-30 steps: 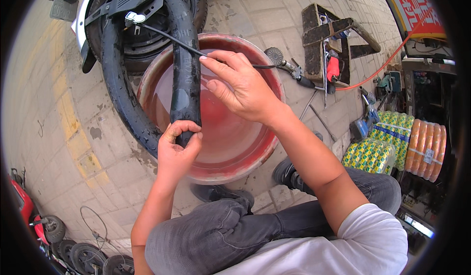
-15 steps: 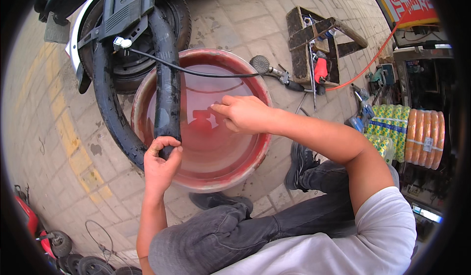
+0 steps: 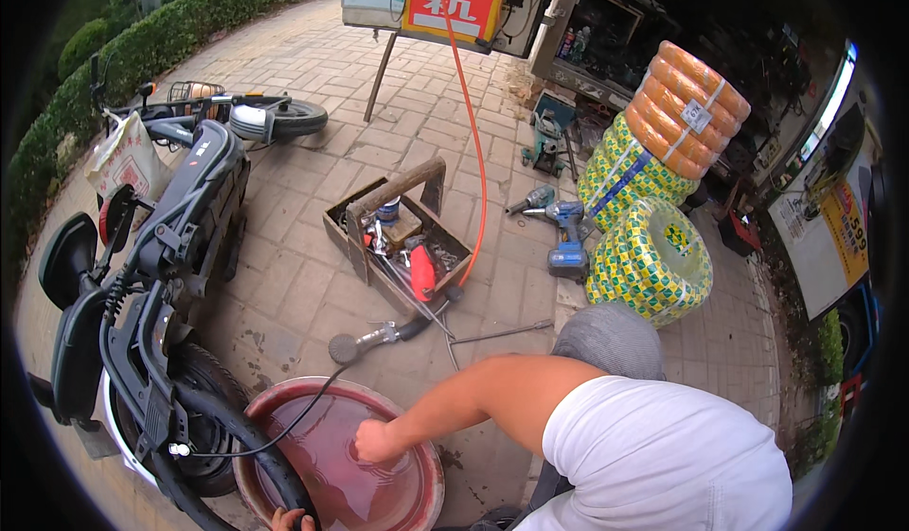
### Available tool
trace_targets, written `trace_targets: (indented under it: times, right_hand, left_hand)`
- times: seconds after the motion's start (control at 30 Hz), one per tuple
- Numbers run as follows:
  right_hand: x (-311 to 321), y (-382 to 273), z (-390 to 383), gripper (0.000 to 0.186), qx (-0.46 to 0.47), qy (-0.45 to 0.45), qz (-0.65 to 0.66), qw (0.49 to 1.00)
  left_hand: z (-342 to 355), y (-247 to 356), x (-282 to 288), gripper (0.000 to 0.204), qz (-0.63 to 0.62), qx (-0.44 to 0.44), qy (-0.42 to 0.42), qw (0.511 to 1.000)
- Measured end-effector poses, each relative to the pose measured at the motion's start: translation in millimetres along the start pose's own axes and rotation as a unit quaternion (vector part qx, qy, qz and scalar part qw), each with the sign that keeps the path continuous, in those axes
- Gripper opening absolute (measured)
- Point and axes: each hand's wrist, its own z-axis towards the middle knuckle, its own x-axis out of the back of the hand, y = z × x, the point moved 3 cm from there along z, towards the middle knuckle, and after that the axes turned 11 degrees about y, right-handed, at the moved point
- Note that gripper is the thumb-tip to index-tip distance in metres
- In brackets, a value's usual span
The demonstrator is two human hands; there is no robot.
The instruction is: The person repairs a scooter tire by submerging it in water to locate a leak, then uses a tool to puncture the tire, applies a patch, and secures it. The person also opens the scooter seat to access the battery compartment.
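A black inner tube (image 3: 269,457) hangs from the rear wheel (image 3: 204,408) of an electric scooter and reaches over a round red basin (image 3: 434,488) of water. My left hand (image 3: 288,520), cut off by the lower edge, has its fingers curled round the tube at the basin's near side. My right hand (image 3: 379,440) is over the water, apart from the tube; its fingers look curled in, and anything inside them is hidden. A tyre inflator with a round gauge (image 3: 344,348) lies on the paving beyond the basin. Its black hose crosses the basin to a clip (image 3: 179,450) by the wheel.
Beyond the inflator stands a wooden toolbox (image 3: 445,247) with a red-handled tool. An orange air hose (image 3: 478,162) runs across the paving. Right of it are a blue cordless impact wrench (image 3: 568,237) and stacked wrapped tyres (image 3: 653,261). A metal bar (image 3: 502,332) lies nearby.
My view has swung up and right, so the basin and hands sit lower in the picture. My right hand's fingers look more curled; my left hand stays on the inner tube.
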Motion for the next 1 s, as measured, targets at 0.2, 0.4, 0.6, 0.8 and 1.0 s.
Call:
trace_targets:
  times: [0.2, 0.4, 0.6, 0.8, 1.0]
  right_hand:
    - [19, -15, 35, 0.019, -0.147, 0.078, 0.090, 0.982]
    - [-42, -22, 34, 0.025, -0.298, 0.091, 0.197, 0.930]
    - [12, -17, 10, 0.027, -0.276, 0.101, 0.322, 0.900]
    - [41, -28, -14, 0.030, -0.210, 0.004, 0.337, 0.918]
    - [40, -41, -6, 0.017, -0.232, 0.064, 0.427, 0.872]
  left_hand:
    - [-13, -22, 5, 0.043, -0.031, 0.089, 0.026, 0.995]
    - [36, 13, 48, 0.038, -0.012, 0.140, 0.017, 0.990]
    - [77, 112, 80, 0.029, 0.000, -0.038, 0.073, 0.997]
    - [150, 260, 13, 0.026, 0.057, -0.169, 0.001, 0.984]
    - [175, 254, -54, 0.030, -0.233, -0.074, 0.078, 0.966]
